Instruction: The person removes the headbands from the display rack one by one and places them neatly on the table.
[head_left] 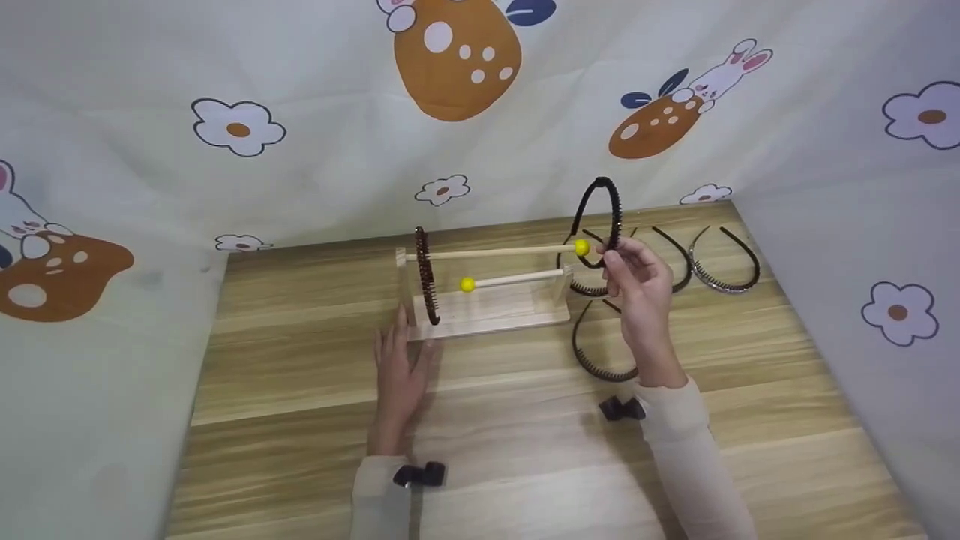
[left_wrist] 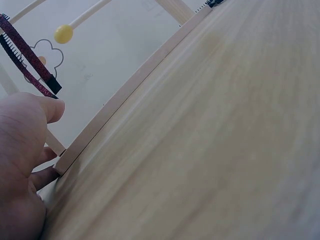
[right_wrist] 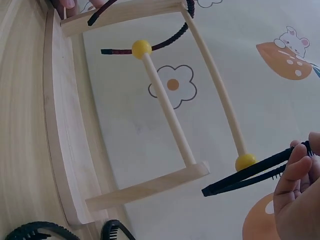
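A pale wooden stand (head_left: 491, 328) rests on the table, with two rods ending in yellow balls. On its upper rod (head_left: 495, 253), near the left upright, hangs a dark red toothed headband (head_left: 426, 274). My left hand (head_left: 397, 375) touches the stand's left end, fingers extended beside the upright; in the left wrist view fingertips (left_wrist: 47, 176) meet the base's corner. My right hand (head_left: 645, 292) pinches a black toothed headband (head_left: 616, 206) between thumb and fingers. That headband is raised beside the upper rod's yellow ball (right_wrist: 245, 162), overlapping it in the right wrist view.
Several more headbands lie on the table to the right, including one with a sparkly band (head_left: 720, 285) and a dark one (head_left: 600, 373) nearer me. My right hand partly hides some. A patterned cloth (head_left: 322, 172) rises behind the wooden table (head_left: 510, 450) and along its sides.
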